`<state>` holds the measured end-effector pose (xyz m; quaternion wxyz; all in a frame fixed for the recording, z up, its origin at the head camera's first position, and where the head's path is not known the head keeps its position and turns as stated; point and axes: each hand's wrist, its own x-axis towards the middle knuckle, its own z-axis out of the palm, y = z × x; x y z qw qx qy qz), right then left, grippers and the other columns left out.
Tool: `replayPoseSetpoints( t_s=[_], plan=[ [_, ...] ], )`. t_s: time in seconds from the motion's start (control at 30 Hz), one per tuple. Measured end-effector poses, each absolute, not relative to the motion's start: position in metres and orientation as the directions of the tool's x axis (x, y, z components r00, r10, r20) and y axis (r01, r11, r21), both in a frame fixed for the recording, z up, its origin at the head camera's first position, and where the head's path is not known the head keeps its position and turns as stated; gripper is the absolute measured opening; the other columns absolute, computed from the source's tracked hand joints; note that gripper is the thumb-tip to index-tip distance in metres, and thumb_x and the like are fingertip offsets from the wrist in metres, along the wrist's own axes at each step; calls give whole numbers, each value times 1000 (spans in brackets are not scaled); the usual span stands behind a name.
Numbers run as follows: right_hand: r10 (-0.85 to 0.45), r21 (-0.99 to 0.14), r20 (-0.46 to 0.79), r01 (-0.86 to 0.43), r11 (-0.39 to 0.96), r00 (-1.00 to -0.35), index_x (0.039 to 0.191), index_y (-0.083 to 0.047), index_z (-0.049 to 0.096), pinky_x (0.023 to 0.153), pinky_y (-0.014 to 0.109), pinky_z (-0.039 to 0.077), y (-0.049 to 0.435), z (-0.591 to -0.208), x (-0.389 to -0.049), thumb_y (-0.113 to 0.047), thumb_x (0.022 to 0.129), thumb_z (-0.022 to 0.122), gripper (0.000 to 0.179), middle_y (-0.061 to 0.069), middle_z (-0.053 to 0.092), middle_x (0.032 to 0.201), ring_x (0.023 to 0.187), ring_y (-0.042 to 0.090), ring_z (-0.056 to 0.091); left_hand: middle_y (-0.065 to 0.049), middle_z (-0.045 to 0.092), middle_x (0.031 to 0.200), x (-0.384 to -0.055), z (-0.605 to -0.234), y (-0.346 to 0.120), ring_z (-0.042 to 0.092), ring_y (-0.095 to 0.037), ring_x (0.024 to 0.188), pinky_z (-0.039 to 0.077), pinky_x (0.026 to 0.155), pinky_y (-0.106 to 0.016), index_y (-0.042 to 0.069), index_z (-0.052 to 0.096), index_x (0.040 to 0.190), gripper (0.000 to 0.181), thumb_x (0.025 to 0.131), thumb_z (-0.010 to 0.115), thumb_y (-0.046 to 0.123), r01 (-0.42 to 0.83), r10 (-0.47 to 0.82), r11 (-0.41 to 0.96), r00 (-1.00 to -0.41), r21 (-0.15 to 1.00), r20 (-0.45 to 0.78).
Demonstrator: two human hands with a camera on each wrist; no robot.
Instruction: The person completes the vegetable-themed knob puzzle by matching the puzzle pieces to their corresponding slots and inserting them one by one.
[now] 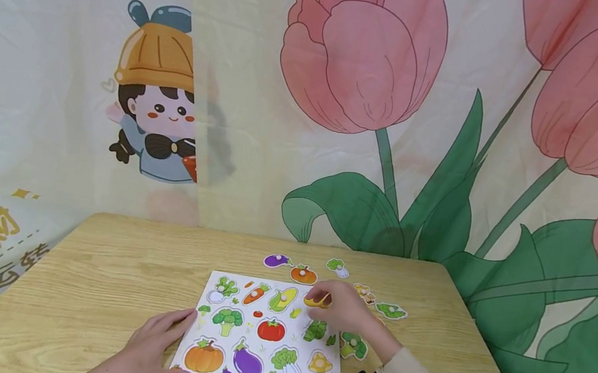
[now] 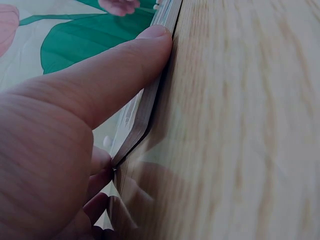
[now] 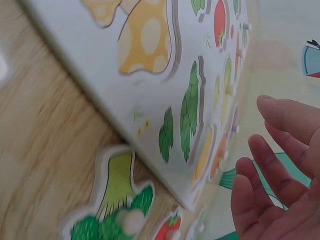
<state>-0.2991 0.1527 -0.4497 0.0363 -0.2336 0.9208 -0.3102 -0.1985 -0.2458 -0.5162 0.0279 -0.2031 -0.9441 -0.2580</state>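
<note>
A white vegetable puzzle board (image 1: 248, 343) lies on the table. My left hand (image 1: 147, 345) rests at its near left corner, thumb (image 2: 112, 75) along the front edge and fingers by the left edge. Over the board's far right corner hovers my right hand (image 1: 342, 307). Its fingers (image 3: 272, 160) are spread with nothing held in the right wrist view. Beneath them is a yellow-brown shape (image 1: 316, 301); whether it is a loose piece or print, I cannot tell. Knobbed turnip (image 1: 219, 292), carrot (image 1: 254, 295) and corn (image 1: 283, 300) pieces sit in the board's far row.
Loose knobbed pieces lie beyond and right of the board: eggplant (image 1: 277, 261), pumpkin (image 1: 303, 274), bok choy (image 1: 337, 267), mushroom (image 1: 364, 293), a green leafy one (image 1: 391, 310) and broccoli (image 1: 353, 345). A wooden table (image 1: 115, 270) meets a printed curtain (image 1: 245, 80).
</note>
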Motion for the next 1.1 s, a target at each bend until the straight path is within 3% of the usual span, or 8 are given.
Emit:
replayPoseSetpoints(
  t_s=[0.47, 0.73, 1.1],
  plan=[
    [-461, -544, 119, -446, 711, -879, 112, -9, 78, 84, 38, 56, 203, -434, -281, -15, 90, 87, 25, 6, 73, 106, 98, 29, 63, -18, 42, 163, -197, -515, -247, 36, -49, 143, 36, 103, -75, 0, 44, 160, 113, 76, 89, 61, 376, 368, 783, -922, 496, 119],
    [-446, -519, 140, -449, 728, -884, 105, -14, 79, 85, 39, 58, 231, -432, -275, -20, 87, 90, 22, -2, 72, 101, 96, 27, 65, -17, 42, 164, -198, -516, -247, 35, -49, 144, 36, 104, -76, 2, 44, 160, 114, 75, 89, 63, 381, 366, 786, -921, 487, 131],
    [-423, -536, 126, -421, 732, -897, 106, -10, 79, 81, 40, 59, 267, -441, -273, -11, 89, 87, 19, 6, 73, 108, 95, 29, 66, -17, 44, 162, -199, -517, -247, 37, -47, 142, 37, 104, -74, 1, 46, 159, 115, 74, 88, 65, 409, 373, 787, -912, 463, 171]
  ],
)
